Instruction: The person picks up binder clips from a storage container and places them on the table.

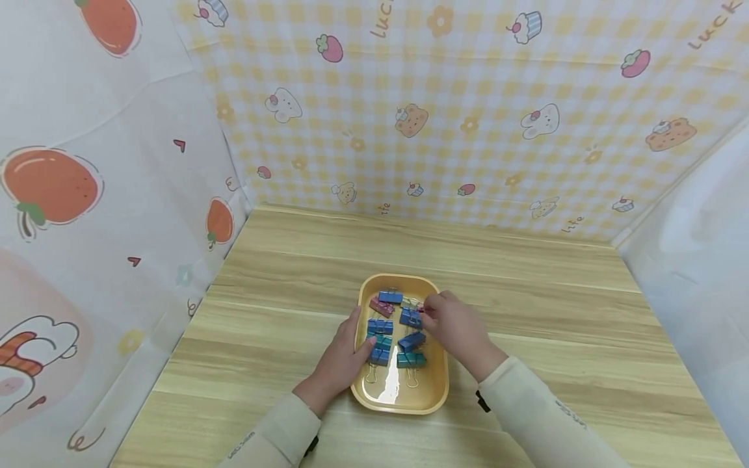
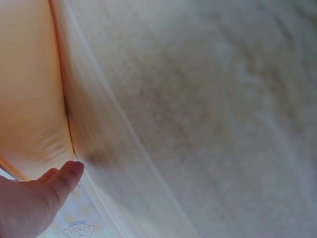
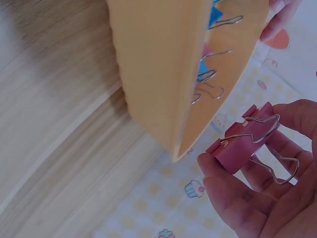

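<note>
A yellow plastic tray point(image 1: 432, 390) stands on the table with several metallic binder clips inside, in two rough columns. Its left rim is held by my left hand point(image 1: 338, 364), the thumb over the edge and the fingers along the outer wall; in the left wrist view, the left hand's point(image 2: 37, 201) fingertips are against that wall. My right hand point(image 1: 459, 328) is above the tray's right side. Between thumb and fingers the right hand point(image 3: 277, 198) pinches a pink binder clip point(image 3: 241, 151) with silver wire handles. Among the clips are a blue one point(image 1: 390, 297) and a teal one point(image 1: 411, 359).
The wood-grain table point(image 1: 562, 338) extends around the tray. A checked cloth backdrop point(image 1: 468, 156) hangs behind it, with a white printed sheet point(image 1: 152, 182) on the left and a pale sheet point(image 1: 696, 221) on the right.
</note>
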{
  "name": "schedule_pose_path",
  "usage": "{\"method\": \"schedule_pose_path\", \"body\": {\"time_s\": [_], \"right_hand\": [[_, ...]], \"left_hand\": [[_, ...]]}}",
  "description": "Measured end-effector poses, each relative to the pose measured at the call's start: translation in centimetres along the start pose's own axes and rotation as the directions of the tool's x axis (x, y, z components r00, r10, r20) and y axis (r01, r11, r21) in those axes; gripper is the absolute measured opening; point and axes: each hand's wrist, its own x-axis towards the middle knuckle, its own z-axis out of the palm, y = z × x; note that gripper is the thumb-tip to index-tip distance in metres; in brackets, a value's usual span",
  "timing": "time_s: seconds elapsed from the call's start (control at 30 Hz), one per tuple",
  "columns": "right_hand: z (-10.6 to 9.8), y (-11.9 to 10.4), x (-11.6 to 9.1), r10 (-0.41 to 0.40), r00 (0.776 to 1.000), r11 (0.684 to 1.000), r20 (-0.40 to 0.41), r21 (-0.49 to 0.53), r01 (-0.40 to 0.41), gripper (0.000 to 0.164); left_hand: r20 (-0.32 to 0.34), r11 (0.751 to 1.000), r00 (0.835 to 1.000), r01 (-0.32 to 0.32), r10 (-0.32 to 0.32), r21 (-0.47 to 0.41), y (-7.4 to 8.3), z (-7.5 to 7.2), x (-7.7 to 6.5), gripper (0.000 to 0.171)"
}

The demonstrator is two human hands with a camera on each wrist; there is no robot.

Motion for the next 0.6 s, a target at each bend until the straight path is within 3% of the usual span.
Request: {"method": "schedule_pose_path", "body": {"time_s": [0.23,0.6], "right_hand": [[0.0,1.2,0.0,0.032,0.999,0.999,-0.027,-0.007,-0.032,0.012],[0.4,3.0,-0.2,0.098,0.994,0.995,-0.043,0.020,-0.098,0.015]], "left_hand": [[0.003,1.000,1.000,0.029,-0.029,0.005,0.1,0.0,-0.1,0.068],[-0.004,1.000,1.000,0.005,-0.004,0.004,0.1,0.0,-0.2,0.069]]}}
